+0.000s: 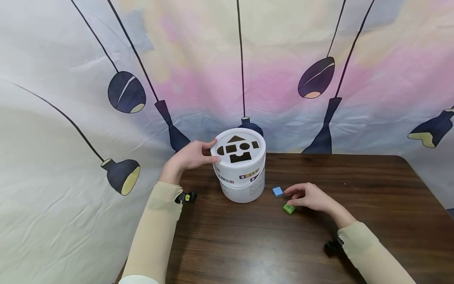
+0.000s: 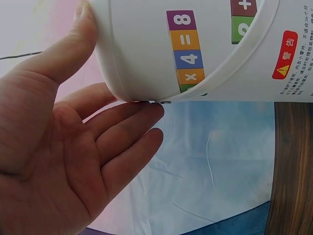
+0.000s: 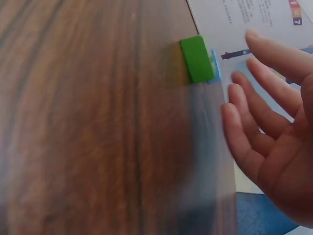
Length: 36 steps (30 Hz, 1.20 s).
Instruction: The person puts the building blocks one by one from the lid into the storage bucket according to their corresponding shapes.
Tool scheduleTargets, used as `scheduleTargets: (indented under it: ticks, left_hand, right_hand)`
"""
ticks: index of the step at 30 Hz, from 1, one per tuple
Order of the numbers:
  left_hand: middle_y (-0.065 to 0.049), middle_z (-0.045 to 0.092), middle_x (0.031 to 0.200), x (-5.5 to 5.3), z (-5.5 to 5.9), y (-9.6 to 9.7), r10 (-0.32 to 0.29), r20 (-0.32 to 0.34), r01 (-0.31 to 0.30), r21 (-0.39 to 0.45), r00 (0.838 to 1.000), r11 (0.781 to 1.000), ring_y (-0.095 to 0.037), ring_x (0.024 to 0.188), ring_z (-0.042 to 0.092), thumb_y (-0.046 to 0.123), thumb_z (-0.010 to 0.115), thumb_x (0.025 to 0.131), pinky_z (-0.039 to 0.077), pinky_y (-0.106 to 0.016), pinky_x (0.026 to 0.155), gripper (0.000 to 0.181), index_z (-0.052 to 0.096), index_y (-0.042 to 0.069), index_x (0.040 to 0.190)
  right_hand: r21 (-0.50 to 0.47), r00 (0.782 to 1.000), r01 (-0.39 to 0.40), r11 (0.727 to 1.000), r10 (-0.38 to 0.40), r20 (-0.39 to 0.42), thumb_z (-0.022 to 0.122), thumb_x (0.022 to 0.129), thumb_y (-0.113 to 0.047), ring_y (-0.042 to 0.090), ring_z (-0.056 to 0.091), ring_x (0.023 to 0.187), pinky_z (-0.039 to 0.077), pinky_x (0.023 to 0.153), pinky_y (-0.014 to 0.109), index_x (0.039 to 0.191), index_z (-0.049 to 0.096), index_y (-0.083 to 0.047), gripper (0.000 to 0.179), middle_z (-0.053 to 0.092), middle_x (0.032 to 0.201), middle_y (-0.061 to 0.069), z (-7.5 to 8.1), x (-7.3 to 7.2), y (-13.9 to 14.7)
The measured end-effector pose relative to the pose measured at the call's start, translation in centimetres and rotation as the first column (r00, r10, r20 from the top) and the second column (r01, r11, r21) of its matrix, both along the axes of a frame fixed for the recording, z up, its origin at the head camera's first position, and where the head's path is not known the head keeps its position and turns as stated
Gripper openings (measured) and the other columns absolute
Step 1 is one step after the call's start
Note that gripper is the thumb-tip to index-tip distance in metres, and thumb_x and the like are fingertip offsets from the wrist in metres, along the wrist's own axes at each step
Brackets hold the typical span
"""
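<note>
A white bucket (image 1: pixel 241 183) stands upright on the table, its lid (image 1: pixel 253 156) pierced by holes of several shapes. At the lid's left rim is my left hand (image 1: pixel 193 154), thumb and fingers set apart against the bucket; the left wrist view shows this hand (image 2: pixel 78 132) with relaxed fingers touching the bucket's side. My right hand (image 1: pixel 309 196) hovers low over a green block (image 1: pixel 289 209), fingers loosely bent and holding nothing. In the right wrist view its fingertips are apart from the green block (image 3: pixel 197 59). A blue block (image 1: pixel 278 191) lies between the bucket and this hand.
The dark wooden table (image 1: pixel 383 189) reaches back to a hanging cloth (image 1: pixel 213 79) printed with lamps, close behind the bucket. A thin white handle (image 2: pixel 234 63) curves across the bucket's side. Both wrists carry small black cameras.
</note>
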State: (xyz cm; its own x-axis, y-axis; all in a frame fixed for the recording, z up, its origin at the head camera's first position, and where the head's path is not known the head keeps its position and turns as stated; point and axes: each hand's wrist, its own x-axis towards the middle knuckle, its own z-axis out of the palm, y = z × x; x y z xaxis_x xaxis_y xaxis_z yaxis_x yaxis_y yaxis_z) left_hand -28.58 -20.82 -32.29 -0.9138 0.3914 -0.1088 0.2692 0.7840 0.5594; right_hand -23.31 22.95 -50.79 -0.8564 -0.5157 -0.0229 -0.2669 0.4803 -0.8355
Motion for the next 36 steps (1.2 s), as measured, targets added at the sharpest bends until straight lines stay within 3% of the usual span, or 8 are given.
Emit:
scheduleTargets:
  ticks: [7, 14, 21, 36]
  left_hand:
    - [-0.014, 0.051, 0.16, 0.0, 0.1, 0.0, 0.006, 0.007, -0.006, 0.011, 1.0, 1.0, -0.032, 0.153, 0.041, 0.047, 0.08, 0.097, 0.041, -0.052, 0.119, 0.084, 0.04, 0.021, 0.165]
    - [-0.014, 0.051, 0.16, -0.1, -0.1, -0.3, -0.005, -0.011, 0.005, 0.006, 1.0, 1.0, -0.032, 0.152, 0.042, 0.047, 0.08, 0.097, 0.041, -0.051, 0.119, 0.084, 0.039, 0.018, 0.165]
    - [-0.014, 0.052, 0.16, 0.0, -0.2, -0.1, -0.002, -0.002, 0.002, 0.021, 1.0, 1.0, -0.032, 0.152, 0.042, 0.048, 0.08, 0.096, 0.042, -0.051, 0.118, 0.085, 0.04, 0.019, 0.165]
    - [-0.014, 0.051, 0.16, 0.3, 0.1, 0.0, -0.007, 0.001, 0.007, 0.03, 1.0, 1.0, -0.029, 0.151, 0.044, 0.044, 0.081, 0.097, 0.042, -0.05, 0.119, 0.083, 0.041, 0.017, 0.165]
  right_hand:
    - [0.021, 0.996, -0.063, 0.998, 0.062, 0.061, 0.087, 0.093, -0.027, 0.026, 0.068, 0.112, 0.058, 0.09, 0.029, 0.133, 0.074, -0.004, 0.048, 0.072, 0.13, 0.011, -0.7, 0.4, 0.4]
    - [0.105, 0.997, -0.067, 0.992, 0.064, 0.031, 0.092, 0.087, -0.026, 0.019, 0.063, 0.1, 0.055, 0.085, 0.034, 0.125, 0.078, -0.01, 0.044, 0.072, 0.115, 0.001, -0.4, 0.7, -0.8]
    - [0.159, 0.999, -0.039, 0.986, 0.037, 0.015, 0.095, 0.084, -0.024, 0.018, 0.06, 0.095, 0.054, 0.082, 0.039, 0.115, 0.082, -0.015, 0.034, 0.068, 0.109, -0.002, -0.6, 1.0, -1.1]
    - [0.189, 0.994, -0.055, 0.98, 0.035, 0.105, 0.094, 0.084, -0.022, 0.019, 0.06, 0.096, 0.054, 0.083, 0.041, 0.115, 0.081, -0.017, 0.034, 0.068, 0.111, 0.0, -0.1, 0.9, -1.1]
